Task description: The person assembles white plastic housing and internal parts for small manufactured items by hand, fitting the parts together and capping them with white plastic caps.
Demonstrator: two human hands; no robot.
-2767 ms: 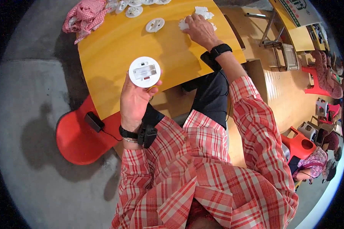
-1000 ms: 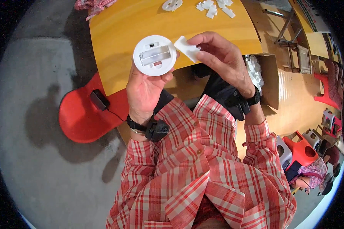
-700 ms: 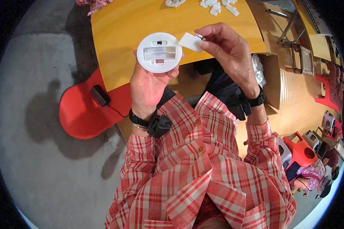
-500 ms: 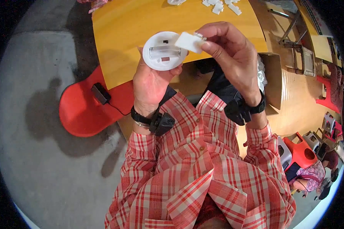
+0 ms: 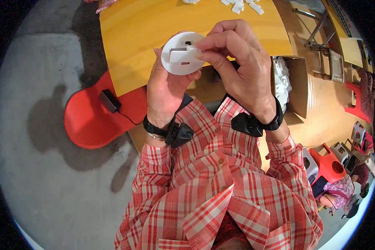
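Observation:
My left hand (image 5: 164,85) holds up a round white plastic housing (image 5: 175,68), its back with a battery compartment turned toward me. A small dark switch shows near its top. Over the compartment lies a white rectangular battery cover (image 5: 179,56), hiding most of the slot. Thumb and fingers of my right hand (image 5: 239,62) pinch the cover's right end. Whether the cover sits fully in the opening, I cannot tell.
Several small white plastic pieces (image 5: 238,7) lie at the far edge of the yellow table (image 5: 137,37). Right of it stands a cardboard box (image 5: 296,83) with clear-wrapped items. A red stool (image 5: 87,121) bears a black adapter (image 5: 109,101). Stools and a person are at far right.
My right hand has moved left with the battery cover, from beside the housing onto its compartment. The housing has shifted slightly right and up in my left hand.

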